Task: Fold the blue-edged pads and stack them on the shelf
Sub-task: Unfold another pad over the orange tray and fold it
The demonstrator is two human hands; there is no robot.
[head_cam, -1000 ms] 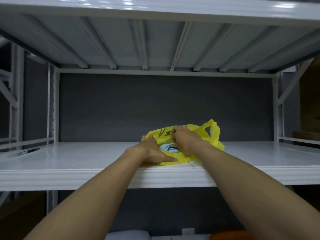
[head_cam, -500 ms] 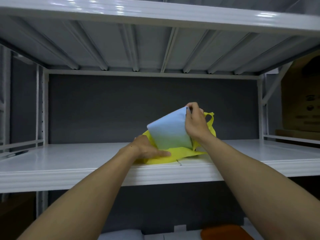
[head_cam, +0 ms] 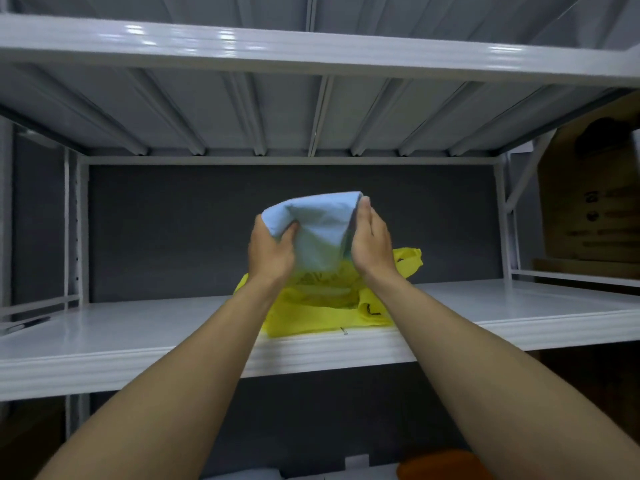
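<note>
- Step in hand, as I judge it: one pad (head_cam: pixel 318 233) is out of the yellow bag (head_cam: pixel 329 306), not yet folded or placed. No stack shows on the shelf (head_cam: pixel 138 327).
- Pad location: held in the air between both hands, above the bag and clear of the shelf surface. Its lower edge overlaps the bag in this view.
- Left hand (head_cam: pixel 270 252): grips the pad's left edge, thumb curled onto the front face, fingers hidden behind.
- Right hand (head_cam: pixel 372 244): clamps the right edge, fingers running up to the top corner. How far they wrap behind is hidden.
- Orientation: broad pale face toward the camera, top edge slanting up to the right. The pad is bunched, so its long axis is uncertain, though it seems roughly upright.
- Next move probably calls for drawing the edges apart to flatten it, then folding and laying it beside the bag.
</note>
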